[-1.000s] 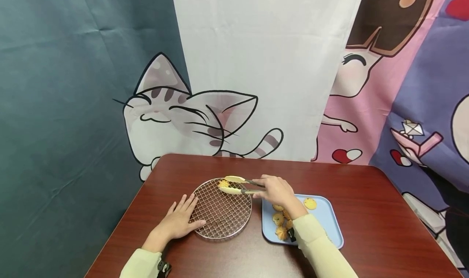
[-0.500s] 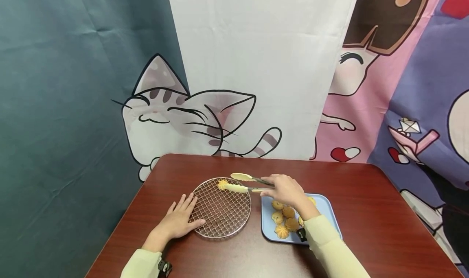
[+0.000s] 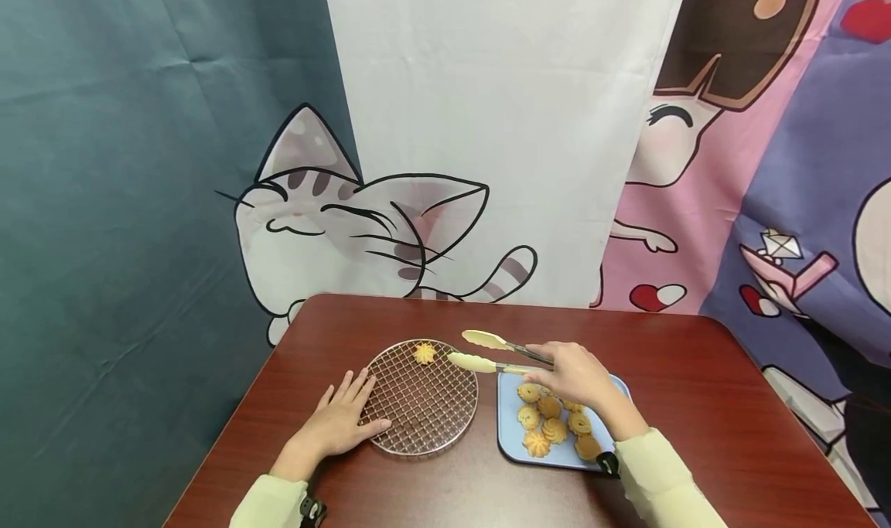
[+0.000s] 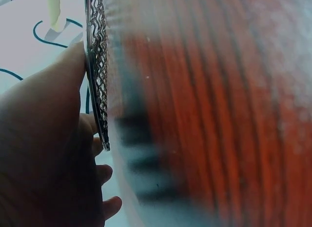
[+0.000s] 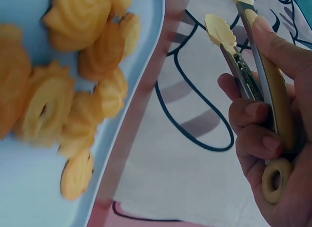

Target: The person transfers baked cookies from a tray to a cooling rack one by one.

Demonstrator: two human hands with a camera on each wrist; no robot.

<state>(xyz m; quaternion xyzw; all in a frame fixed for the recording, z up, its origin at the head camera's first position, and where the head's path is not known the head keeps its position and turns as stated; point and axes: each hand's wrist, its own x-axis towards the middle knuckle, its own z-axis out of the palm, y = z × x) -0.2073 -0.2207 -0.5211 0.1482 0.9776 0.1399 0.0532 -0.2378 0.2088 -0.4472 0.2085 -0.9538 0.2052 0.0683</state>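
My left hand (image 3: 334, 417) lies with straight, spread fingers on the left rim of a round wire rack (image 3: 421, 404). Near the rack's far edge sits one star-shaped cookie (image 3: 425, 352). My right hand (image 3: 574, 373) grips a pair of tongs (image 3: 515, 369) with pale yellow tips, fingers curled round the handles in the right wrist view. The tong tips stand apart with nothing between them, above the rack's right edge. Below the right hand is a light blue tray (image 3: 515, 449) with several cookies (image 3: 554, 430); the hand and forearm hide part of it.
Both things stand on a dark red-brown wooden table (image 3: 445, 497). Behind its far edge hangs a cloth backdrop (image 3: 522, 126) with cartoon figures. Each wrist wears a small black device, such as the left wrist camera (image 3: 312, 510).
The tongs have opened and let go of the star-shaped cookie, which stays on the rack. My right hand has drawn them back to the right, over the tray. The left hand stays still.
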